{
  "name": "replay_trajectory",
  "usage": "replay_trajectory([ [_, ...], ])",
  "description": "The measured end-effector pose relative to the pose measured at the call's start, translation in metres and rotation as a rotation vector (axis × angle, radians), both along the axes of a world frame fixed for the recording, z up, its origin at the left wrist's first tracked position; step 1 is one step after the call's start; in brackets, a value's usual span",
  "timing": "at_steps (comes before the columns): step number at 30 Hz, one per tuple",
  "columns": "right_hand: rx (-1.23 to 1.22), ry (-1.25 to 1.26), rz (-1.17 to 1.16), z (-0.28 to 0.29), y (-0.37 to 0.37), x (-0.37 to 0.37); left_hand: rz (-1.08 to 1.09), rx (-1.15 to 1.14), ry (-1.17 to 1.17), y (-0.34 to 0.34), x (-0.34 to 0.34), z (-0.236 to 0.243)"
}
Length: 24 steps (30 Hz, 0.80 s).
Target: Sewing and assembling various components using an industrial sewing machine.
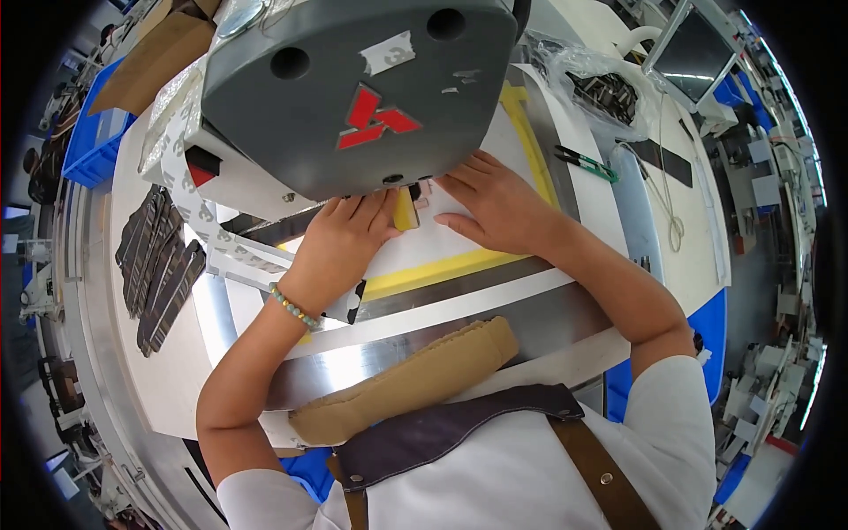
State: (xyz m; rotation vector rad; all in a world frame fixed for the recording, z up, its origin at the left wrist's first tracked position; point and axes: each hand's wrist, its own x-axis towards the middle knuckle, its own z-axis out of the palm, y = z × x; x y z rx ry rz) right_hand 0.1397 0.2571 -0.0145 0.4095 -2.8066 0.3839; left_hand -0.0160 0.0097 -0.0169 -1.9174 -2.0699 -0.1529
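Both my hands work under the dark grey head of a sewing machine (353,106). My left hand (344,243) lies flat with its fingers stretched forward, their tips close to the machine head. Beside its fingers is a small yellow piece (405,210), with a small pinkish part (423,191) next to it. My right hand (503,208) rests palm down on a white sheet (442,243), thumb apart and fingers extended; some fingertips go out of sight beneath the machine. Yellow strips (459,265) edge the white sheet.
A tan padded bar (406,380) lies along the near edge. Dark striped fabric pieces (159,265) are stacked at left. Right of the machine are a green-handled tool (587,163), a plastic bag of dark pieces (609,95) and a screen (693,53). Blue crates (93,137) stand at the sides.
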Motion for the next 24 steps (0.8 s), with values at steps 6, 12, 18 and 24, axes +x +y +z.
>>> replay_trajectory([
  [6,0.010,0.010,-0.014,-0.006,0.005,-0.004,0.006,-0.015,0.006,0.002,-0.003,-0.001],
  [12,0.008,0.038,-0.006,-0.006,0.002,0.000,0.008,-0.016,-0.031,0.000,0.005,0.001],
  [18,0.013,0.045,-0.033,-0.004,-0.010,0.013,0.007,-0.066,-0.035,-0.009,0.018,0.003],
  [24,0.001,-0.067,0.027,0.010,-0.003,0.030,0.018,-0.088,-0.114,-0.023,0.028,0.020],
])
